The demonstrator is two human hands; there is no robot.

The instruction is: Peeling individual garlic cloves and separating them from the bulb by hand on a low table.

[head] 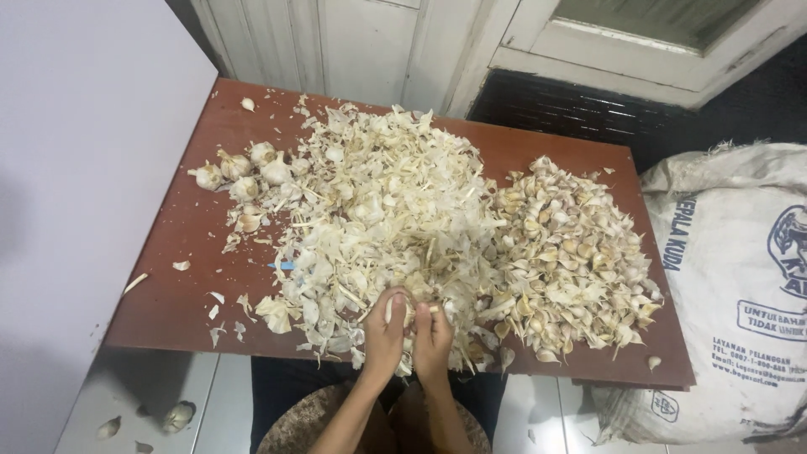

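Head view shows our left hand (385,329) and right hand (432,332) pressed together at the near edge of the surface (181,277), fingers curled shut around a garlic bulb (409,312) held between them. Only a pale sliver of it shows between the thumbs, so how far it is broken apart we cannot tell.

To do this well, we judge it best to brace the bulb with one hand, pry with the other thumb at the root end, and twist gently so cloves come free whole, not bruised.

Just past our hands lies the big skin heap (378,202); loose husk belongs there. To the right, touching that heap, sits the clove pile (572,252), where freed cloves go. Whole bulbs (244,172) wait at the far left, well apart. A white sack (740,286) stands beside the surface on the right.
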